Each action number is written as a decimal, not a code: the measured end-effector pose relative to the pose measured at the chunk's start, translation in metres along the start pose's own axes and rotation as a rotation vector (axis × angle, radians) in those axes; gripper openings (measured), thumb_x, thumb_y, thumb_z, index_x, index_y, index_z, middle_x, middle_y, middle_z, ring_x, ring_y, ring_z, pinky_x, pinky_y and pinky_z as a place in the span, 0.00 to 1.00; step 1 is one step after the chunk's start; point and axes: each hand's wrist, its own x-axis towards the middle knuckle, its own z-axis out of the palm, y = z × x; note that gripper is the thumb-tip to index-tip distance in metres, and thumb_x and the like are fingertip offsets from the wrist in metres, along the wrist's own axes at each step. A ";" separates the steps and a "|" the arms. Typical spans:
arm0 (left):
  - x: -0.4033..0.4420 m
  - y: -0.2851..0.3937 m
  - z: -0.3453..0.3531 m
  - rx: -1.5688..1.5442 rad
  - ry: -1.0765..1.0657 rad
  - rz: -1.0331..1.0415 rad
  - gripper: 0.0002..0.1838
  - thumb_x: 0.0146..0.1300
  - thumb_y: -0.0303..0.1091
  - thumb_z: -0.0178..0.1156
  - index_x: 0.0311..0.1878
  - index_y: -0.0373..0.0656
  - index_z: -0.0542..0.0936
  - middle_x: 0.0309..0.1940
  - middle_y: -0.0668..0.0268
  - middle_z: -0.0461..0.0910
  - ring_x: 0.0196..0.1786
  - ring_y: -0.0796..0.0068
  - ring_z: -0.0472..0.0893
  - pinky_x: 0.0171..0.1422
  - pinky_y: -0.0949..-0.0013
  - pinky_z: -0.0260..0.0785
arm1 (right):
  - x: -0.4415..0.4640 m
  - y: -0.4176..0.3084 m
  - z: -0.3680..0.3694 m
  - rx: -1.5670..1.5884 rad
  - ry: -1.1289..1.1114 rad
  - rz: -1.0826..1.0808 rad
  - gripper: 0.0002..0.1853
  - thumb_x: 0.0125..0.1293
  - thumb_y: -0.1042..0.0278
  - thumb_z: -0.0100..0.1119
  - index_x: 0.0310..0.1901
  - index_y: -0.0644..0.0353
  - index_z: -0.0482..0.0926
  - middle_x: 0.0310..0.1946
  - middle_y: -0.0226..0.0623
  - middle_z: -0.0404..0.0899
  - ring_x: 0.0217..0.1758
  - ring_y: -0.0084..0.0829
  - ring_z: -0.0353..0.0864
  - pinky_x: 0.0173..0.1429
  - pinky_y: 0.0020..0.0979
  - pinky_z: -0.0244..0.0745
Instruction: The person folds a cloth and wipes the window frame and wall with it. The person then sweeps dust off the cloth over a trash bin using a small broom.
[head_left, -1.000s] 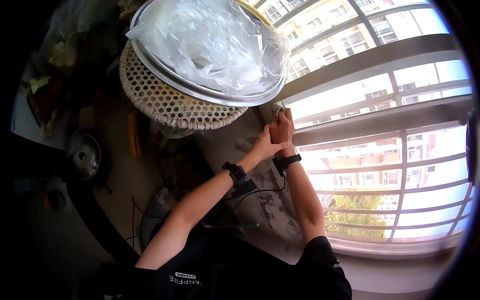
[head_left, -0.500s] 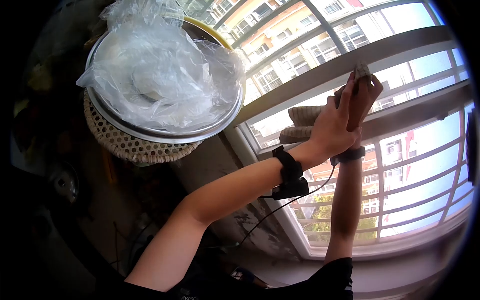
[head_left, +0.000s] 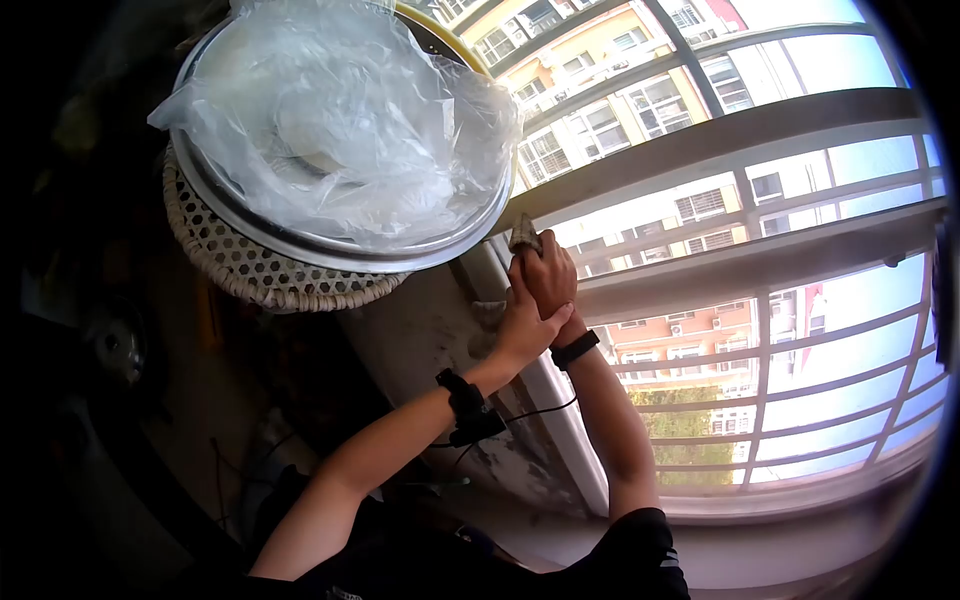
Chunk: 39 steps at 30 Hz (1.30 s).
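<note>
My right hand (head_left: 550, 277) is closed around a beige striped cloth (head_left: 523, 234) at the left end of a window rail. A corner of the cloth pokes out above the fingers, close to the rim of a metal basin. My left hand (head_left: 527, 330) lies against the right hand from below, its fingers reaching up along it. Another fold of cloth (head_left: 488, 313) shows beside the left hand, near the window jamb. What the left fingers hold is mostly hidden. Black bands circle both wrists, and a thin cable hangs from near them.
A metal basin (head_left: 390, 262) with crumpled clear plastic bags (head_left: 330, 120) sits on a woven basket (head_left: 250, 270) at the upper left. The window rail (head_left: 720, 150) and barred panes stretch to the right. Below the hands is a stained wall (head_left: 530, 450); dim clutter lies left.
Both hands have moved left and down with the cloth, from the middle of the window rail to its left end near the basin. The view has shifted slightly.
</note>
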 end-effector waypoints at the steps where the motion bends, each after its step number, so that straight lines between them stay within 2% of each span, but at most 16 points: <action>1: 0.000 0.002 0.000 0.005 -0.031 -0.025 0.58 0.59 0.37 0.72 0.77 0.33 0.37 0.65 0.36 0.63 0.69 0.39 0.69 0.73 0.51 0.64 | 0.002 0.001 -0.004 -0.026 -0.002 -0.015 0.07 0.59 0.66 0.61 0.34 0.59 0.79 0.37 0.43 0.70 0.38 0.44 0.78 0.41 0.42 0.76; 5: 0.029 0.060 0.015 -0.023 -0.191 -0.012 0.57 0.61 0.38 0.72 0.75 0.31 0.37 0.64 0.39 0.64 0.70 0.47 0.70 0.74 0.55 0.63 | 0.037 0.024 -0.067 -0.169 0.064 0.001 0.07 0.59 0.67 0.62 0.37 0.59 0.80 0.37 0.42 0.71 0.37 0.42 0.81 0.41 0.40 0.79; 7: 0.052 0.118 0.022 -0.088 -0.285 0.025 0.58 0.61 0.39 0.71 0.77 0.35 0.34 0.65 0.36 0.64 0.68 0.40 0.72 0.72 0.52 0.66 | 0.063 0.042 -0.113 -0.278 0.202 0.007 0.06 0.59 0.71 0.63 0.37 0.60 0.80 0.39 0.42 0.72 0.35 0.43 0.82 0.38 0.40 0.80; 11: 0.074 0.194 0.032 -0.104 -0.386 0.025 0.57 0.61 0.36 0.68 0.78 0.43 0.33 0.61 0.28 0.63 0.65 0.31 0.72 0.67 0.46 0.71 | 0.095 0.055 -0.173 -0.273 0.266 0.198 0.09 0.66 0.66 0.59 0.45 0.58 0.81 0.42 0.42 0.74 0.31 0.49 0.83 0.31 0.44 0.80; 13: 0.073 0.178 0.033 -0.102 -0.334 0.055 0.57 0.60 0.34 0.69 0.79 0.43 0.35 0.63 0.30 0.63 0.66 0.32 0.72 0.68 0.46 0.69 | 0.091 0.052 -0.160 -0.227 0.324 0.191 0.08 0.66 0.67 0.59 0.45 0.59 0.81 0.42 0.43 0.75 0.30 0.49 0.84 0.31 0.44 0.80; 16: 0.054 0.111 0.028 -0.093 -0.133 0.174 0.57 0.58 0.35 0.69 0.79 0.43 0.37 0.59 0.30 0.64 0.59 0.29 0.76 0.61 0.44 0.75 | 0.070 0.038 -0.104 -0.200 0.280 0.153 0.06 0.61 0.72 0.62 0.40 0.60 0.81 0.41 0.47 0.74 0.30 0.47 0.84 0.31 0.42 0.81; 18: 0.037 0.072 0.015 -0.087 -0.059 0.150 0.57 0.59 0.35 0.70 0.80 0.42 0.38 0.62 0.31 0.63 0.65 0.31 0.72 0.67 0.45 0.70 | 0.052 0.025 -0.062 -0.168 0.216 0.103 0.05 0.59 0.72 0.61 0.37 0.60 0.80 0.39 0.46 0.73 0.28 0.45 0.82 0.32 0.41 0.81; 19: 0.030 0.058 0.006 -0.081 -0.031 0.139 0.57 0.59 0.35 0.70 0.79 0.41 0.38 0.64 0.32 0.62 0.66 0.32 0.70 0.69 0.46 0.69 | 0.045 0.016 -0.047 -0.114 0.166 0.124 0.04 0.63 0.70 0.60 0.38 0.58 0.81 0.42 0.45 0.75 0.30 0.50 0.83 0.32 0.45 0.80; 23: 0.021 0.004 0.003 -0.091 0.019 0.096 0.56 0.61 0.35 0.70 0.78 0.35 0.38 0.67 0.37 0.62 0.70 0.40 0.68 0.73 0.51 0.64 | 0.031 -0.005 -0.024 -0.102 0.019 0.058 0.06 0.60 0.69 0.61 0.37 0.60 0.81 0.40 0.46 0.75 0.30 0.44 0.83 0.33 0.41 0.81; 25: 0.020 0.045 -0.011 -0.106 -0.067 -0.022 0.55 0.61 0.31 0.70 0.77 0.33 0.38 0.68 0.43 0.62 0.74 0.50 0.65 0.78 0.57 0.57 | 0.038 -0.005 -0.035 -0.125 0.001 0.048 0.06 0.60 0.69 0.61 0.38 0.60 0.81 0.40 0.46 0.75 0.30 0.44 0.84 0.33 0.41 0.81; 26: 0.027 0.062 -0.007 -0.134 -0.097 -0.057 0.55 0.62 0.33 0.69 0.77 0.31 0.37 0.67 0.42 0.63 0.75 0.50 0.64 0.78 0.56 0.56 | 0.046 0.002 -0.051 -0.148 0.000 0.048 0.06 0.61 0.69 0.61 0.38 0.60 0.80 0.40 0.46 0.75 0.30 0.45 0.84 0.32 0.41 0.81; 29: 0.053 0.125 0.007 -0.099 -0.271 -0.051 0.54 0.64 0.38 0.68 0.78 0.39 0.36 0.66 0.33 0.63 0.68 0.36 0.72 0.71 0.50 0.68 | 0.072 0.030 -0.109 -0.217 0.107 0.081 0.07 0.64 0.68 0.59 0.40 0.60 0.81 0.41 0.46 0.76 0.28 0.48 0.84 0.30 0.42 0.81; 31: 0.067 0.159 0.022 -0.106 -0.290 0.075 0.57 0.60 0.39 0.68 0.79 0.41 0.35 0.59 0.26 0.64 0.57 0.25 0.77 0.62 0.45 0.75 | 0.088 0.039 -0.148 -0.256 0.195 0.148 0.07 0.66 0.69 0.58 0.41 0.60 0.81 0.43 0.46 0.76 0.29 0.51 0.83 0.30 0.42 0.81; 32: 0.070 0.168 0.029 -0.096 -0.262 0.094 0.57 0.59 0.38 0.68 0.80 0.45 0.37 0.59 0.28 0.64 0.57 0.26 0.77 0.60 0.45 0.76 | 0.088 0.040 -0.150 -0.228 0.242 0.157 0.07 0.66 0.69 0.58 0.41 0.60 0.82 0.43 0.45 0.76 0.29 0.51 0.83 0.29 0.43 0.81; 36: 0.062 0.134 0.020 -0.064 -0.208 0.169 0.56 0.59 0.36 0.69 0.80 0.44 0.39 0.61 0.34 0.64 0.57 0.30 0.76 0.59 0.44 0.76 | 0.081 0.040 -0.117 -0.138 0.340 0.190 0.06 0.65 0.70 0.59 0.41 0.59 0.82 0.43 0.45 0.77 0.30 0.50 0.84 0.29 0.43 0.80; 39: 0.034 0.071 0.000 -0.037 -0.096 0.082 0.55 0.62 0.34 0.69 0.79 0.41 0.38 0.67 0.35 0.61 0.68 0.34 0.70 0.71 0.47 0.66 | 0.050 0.020 -0.049 -0.084 0.229 0.150 0.05 0.63 0.70 0.59 0.40 0.57 0.82 0.42 0.44 0.76 0.29 0.48 0.84 0.29 0.42 0.80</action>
